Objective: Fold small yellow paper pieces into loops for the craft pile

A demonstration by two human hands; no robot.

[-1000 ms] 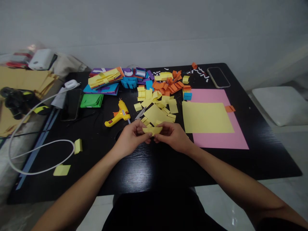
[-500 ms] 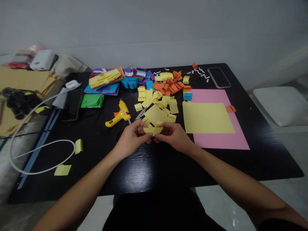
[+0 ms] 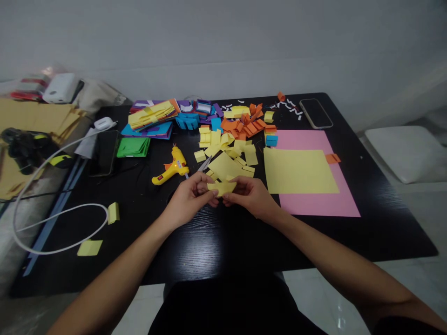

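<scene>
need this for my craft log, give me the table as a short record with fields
left hand: holds the left end of a small yellow paper piece
right hand: holds its right end
tools: yellow glue gun, near partly hidden scissors
beyond the hands: loose yellow pieces, orange pieces farther back
right side: yellow sheet lying over a pink sheet
far right corner: phone
left side: second phone beside folded green paper

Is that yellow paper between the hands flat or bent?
Bent: the yellow paper bows, its ends curving up. Whether it is creased, I cannot tell.
</scene>
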